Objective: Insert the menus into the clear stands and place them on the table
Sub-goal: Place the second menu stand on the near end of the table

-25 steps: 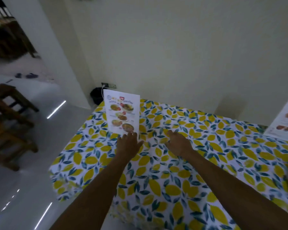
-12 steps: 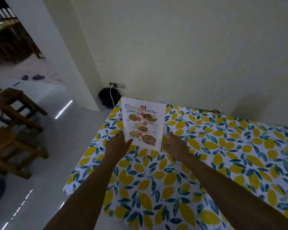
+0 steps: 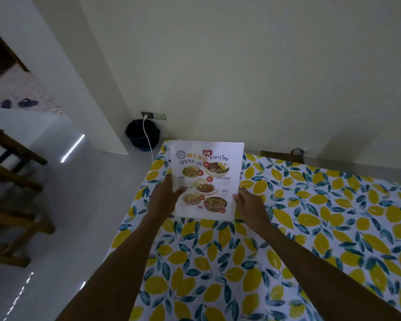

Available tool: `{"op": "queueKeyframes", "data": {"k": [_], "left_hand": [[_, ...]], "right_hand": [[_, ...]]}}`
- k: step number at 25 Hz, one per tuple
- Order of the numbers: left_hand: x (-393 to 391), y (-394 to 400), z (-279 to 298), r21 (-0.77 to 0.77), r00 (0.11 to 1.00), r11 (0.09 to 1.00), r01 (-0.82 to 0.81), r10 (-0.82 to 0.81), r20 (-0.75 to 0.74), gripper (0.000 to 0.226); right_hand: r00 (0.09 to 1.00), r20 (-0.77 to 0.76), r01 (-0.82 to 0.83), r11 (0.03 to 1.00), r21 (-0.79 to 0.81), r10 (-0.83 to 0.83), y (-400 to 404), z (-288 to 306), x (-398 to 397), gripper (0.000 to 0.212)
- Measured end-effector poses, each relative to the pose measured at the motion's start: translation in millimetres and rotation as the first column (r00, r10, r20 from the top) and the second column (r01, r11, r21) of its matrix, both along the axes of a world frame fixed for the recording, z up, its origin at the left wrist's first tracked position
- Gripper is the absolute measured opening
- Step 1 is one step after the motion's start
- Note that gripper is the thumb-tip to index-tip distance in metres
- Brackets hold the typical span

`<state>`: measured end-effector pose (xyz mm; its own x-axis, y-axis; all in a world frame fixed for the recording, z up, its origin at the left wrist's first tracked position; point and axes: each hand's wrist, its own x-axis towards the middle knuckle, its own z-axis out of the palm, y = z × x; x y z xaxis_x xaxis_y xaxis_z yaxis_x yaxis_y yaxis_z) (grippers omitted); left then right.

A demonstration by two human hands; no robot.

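A white menu (image 3: 206, 179) with food photos stands upright near the far left corner of the table (image 3: 310, 228), which wears a lemon-print cloth. The clear stand around the menu is hard to make out. My left hand (image 3: 163, 198) grips the menu's lower left edge, thumb on its front. My right hand (image 3: 249, 203) pinches its lower right edge. Both forearms reach in from the bottom of the view.
The table's left edge drops to a glossy white floor. A dark bin (image 3: 142, 135) with a white cable stands in the wall corner beyond the table. Wooden chairs (image 3: 9, 193) stand at the left. A cream wall runs behind the table.
The view has swung left and closer, so a second menu at the right edge is gone. Both hands have closed in from beside the menu's base and taken hold of its lower edges.
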<state>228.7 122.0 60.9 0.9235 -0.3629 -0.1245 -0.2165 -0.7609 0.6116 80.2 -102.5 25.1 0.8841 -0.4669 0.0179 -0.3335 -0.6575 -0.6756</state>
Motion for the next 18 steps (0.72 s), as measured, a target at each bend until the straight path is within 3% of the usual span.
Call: {"op": "queueKeyframes", "data": {"k": [5, 10, 18], "left_hand": [[66.8, -11.9, 33.1, 0.033, 0.998, 0.999, 0.006, -0.008, 0.063, 0.055], [154.0, -23.3, 48.5, -0.119, 0.997, 0.991, 0.059, -0.052, 0.06, 0.05], [273.3, -35.1, 20.4, -0.155, 0.985, 0.973, 0.17, -0.166, 0.039, 0.035]], "right_hand": [[0.998, 0.067, -0.005, 1.0, -0.013, 0.006, -13.3, 22.1, 64.0, 0.026], [0.992, 0.113, 0.058, 0.996, -0.064, -0.051, -23.3, 45.5, 153.1, 0.022], [0.986, 0.081, 0.156, 0.983, -0.101, -0.148, -28.1, 7.2, 255.8, 0.03]]}}
